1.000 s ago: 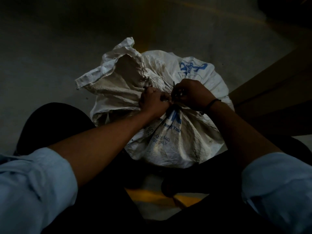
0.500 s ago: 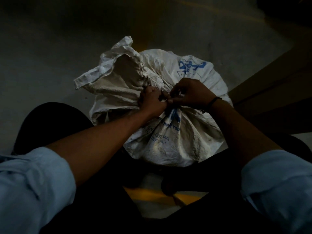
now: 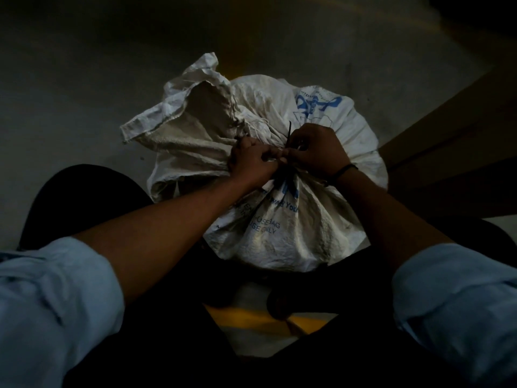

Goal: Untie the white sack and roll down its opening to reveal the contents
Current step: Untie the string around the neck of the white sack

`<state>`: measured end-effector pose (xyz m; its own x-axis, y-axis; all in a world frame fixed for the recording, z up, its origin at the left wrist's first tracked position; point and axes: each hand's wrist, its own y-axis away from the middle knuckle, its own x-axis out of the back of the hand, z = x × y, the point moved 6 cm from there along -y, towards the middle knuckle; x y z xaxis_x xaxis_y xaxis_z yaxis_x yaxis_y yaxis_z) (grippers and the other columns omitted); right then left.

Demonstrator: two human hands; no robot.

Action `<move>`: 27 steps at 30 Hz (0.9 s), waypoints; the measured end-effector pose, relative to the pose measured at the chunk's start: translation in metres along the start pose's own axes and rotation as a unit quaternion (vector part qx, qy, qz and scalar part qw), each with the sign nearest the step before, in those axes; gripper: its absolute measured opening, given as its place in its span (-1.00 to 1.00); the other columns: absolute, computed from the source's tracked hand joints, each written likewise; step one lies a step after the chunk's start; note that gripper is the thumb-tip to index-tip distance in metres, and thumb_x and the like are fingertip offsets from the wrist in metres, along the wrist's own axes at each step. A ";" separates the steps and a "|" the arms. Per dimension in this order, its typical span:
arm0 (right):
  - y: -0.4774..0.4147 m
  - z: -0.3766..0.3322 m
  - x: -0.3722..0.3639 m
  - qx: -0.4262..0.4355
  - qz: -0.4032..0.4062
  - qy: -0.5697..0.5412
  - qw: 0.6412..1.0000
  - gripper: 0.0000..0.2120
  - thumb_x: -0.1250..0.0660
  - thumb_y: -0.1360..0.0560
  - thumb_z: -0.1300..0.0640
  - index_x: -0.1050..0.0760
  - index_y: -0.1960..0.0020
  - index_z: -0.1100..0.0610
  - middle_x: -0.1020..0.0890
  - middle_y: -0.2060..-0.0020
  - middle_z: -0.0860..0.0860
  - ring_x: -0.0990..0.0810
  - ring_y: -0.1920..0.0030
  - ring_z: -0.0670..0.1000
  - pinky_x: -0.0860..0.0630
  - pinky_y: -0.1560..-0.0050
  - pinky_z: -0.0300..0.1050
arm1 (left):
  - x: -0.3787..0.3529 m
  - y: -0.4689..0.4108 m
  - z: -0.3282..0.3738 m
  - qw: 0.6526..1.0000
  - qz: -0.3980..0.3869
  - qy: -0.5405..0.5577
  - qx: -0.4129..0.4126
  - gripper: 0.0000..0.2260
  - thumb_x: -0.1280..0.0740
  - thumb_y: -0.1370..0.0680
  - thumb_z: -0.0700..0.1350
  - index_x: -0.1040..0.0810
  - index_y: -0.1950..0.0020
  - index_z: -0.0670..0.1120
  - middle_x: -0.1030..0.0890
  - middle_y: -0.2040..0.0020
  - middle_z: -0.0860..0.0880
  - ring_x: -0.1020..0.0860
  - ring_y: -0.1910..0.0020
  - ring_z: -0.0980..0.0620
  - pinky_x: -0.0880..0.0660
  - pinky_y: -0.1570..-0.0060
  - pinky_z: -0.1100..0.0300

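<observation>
At the far left the grey floor (image 3: 84, 88) is carrying the white sack (image 3: 282, 236), which is standing between the seated person's knees, probably so both arms can reach its top without stretching. The sack's loose mouth flap (image 3: 179, 130) is flopping out to the left of the cinched neck, out of the way of the knot. Next to it the left hand (image 3: 251, 163) is clenching round the gathered neck, apparently to steady the bunched cloth and take the strain off the binding. Between the hands a dark tie (image 3: 289, 130) is sticking up from the neck. The right hand (image 3: 316, 152) is pinching that tie close to the knot with curled fingers, seemingly working an end free; how loose the knot is cannot be told in this dim light. A dark wristband (image 3: 345, 170) is sitting on the right wrist. The opening is not yet rolled down, and the contents are hidden.
</observation>
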<state>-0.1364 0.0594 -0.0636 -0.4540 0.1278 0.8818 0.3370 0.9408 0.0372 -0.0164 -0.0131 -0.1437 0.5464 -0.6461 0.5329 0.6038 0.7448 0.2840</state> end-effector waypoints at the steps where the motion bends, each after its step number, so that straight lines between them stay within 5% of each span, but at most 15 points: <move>1: 0.001 0.001 -0.001 -0.008 0.009 -0.006 1.000 -0.86 -0.48 -0.39 0.08 -0.64 0.16 0.16 -0.63 0.20 0.12 -0.57 0.18 0.05 -0.32 0.17 -0.19 | 0.000 0.000 0.000 1.000 0.001 0.008 0.002 -0.81 -0.44 -0.31 0.21 -0.56 0.14 0.23 -0.33 -0.29 -0.08 -0.37 -0.33 -0.09 -0.36 -0.38 -0.03; 9: 0.000 0.006 0.000 -0.046 0.048 -0.059 0.996 -0.87 -0.51 -0.34 0.14 -0.64 0.25 0.20 -0.60 0.29 0.08 -0.48 0.27 -0.07 -0.26 0.31 -0.53 | -0.001 -0.003 -0.001 0.999 0.002 0.039 0.020 -0.69 -0.44 -0.29 0.18 -0.69 0.06 0.06 -0.38 -0.28 -0.10 -0.44 -0.29 -0.07 -0.41 -0.35 -0.02; 12: 0.000 0.006 0.000 -0.044 0.040 -0.058 0.997 -0.87 -0.51 -0.35 0.13 -0.64 0.23 0.18 -0.58 0.28 0.04 -0.48 0.25 -0.08 -0.24 0.29 -0.50 | -0.003 -0.005 -0.005 0.998 0.016 0.059 0.031 -0.58 -0.37 -0.16 0.30 -0.69 0.12 0.10 -0.43 -0.24 -0.09 -0.51 -0.23 -0.08 -0.47 -0.28 -0.04; 14: 0.000 0.006 -0.001 -0.033 0.032 -0.058 0.997 -0.87 -0.51 -0.36 0.11 -0.64 0.21 0.17 -0.61 0.25 0.07 -0.50 0.24 -0.06 -0.29 0.26 -0.40 | -0.004 -0.005 -0.006 0.997 0.013 0.066 0.044 -0.67 -0.37 -0.15 0.30 -0.65 0.22 0.17 -0.45 -0.24 -0.09 -0.53 -0.21 -0.09 -0.49 -0.27 -0.04; 18: -0.001 0.005 0.003 0.001 -0.001 -0.048 0.999 -0.87 -0.49 -0.40 0.08 -0.65 0.17 0.13 -0.63 0.19 0.10 -0.50 0.20 -0.07 -0.29 0.23 -0.28 | 0.000 -0.002 -0.001 0.998 -0.004 0.039 0.040 -0.78 -0.49 -0.37 0.06 -0.70 0.04 0.02 -0.40 -0.28 -0.12 -0.45 -0.27 -0.10 -0.41 -0.35 0.00; 27: 0.003 0.002 -0.004 0.077 -0.042 -0.020 0.996 -0.87 -0.44 -0.43 0.17 -0.64 0.02 0.05 -0.55 0.12 0.11 -0.51 0.14 0.00 -0.41 0.15 -0.27 | 0.005 0.002 0.003 0.999 -0.024 0.023 0.023 -0.64 -0.40 -0.19 0.21 -0.69 0.11 0.08 -0.44 -0.26 -0.18 -0.44 -0.28 -0.13 -0.39 -0.35 0.00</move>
<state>-0.1355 0.0620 -0.0677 -0.5091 0.0567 0.8588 0.1670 0.9854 0.0339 -0.0141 -0.0141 -0.1380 0.5438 -0.6882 0.4802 0.6033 0.7184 0.3462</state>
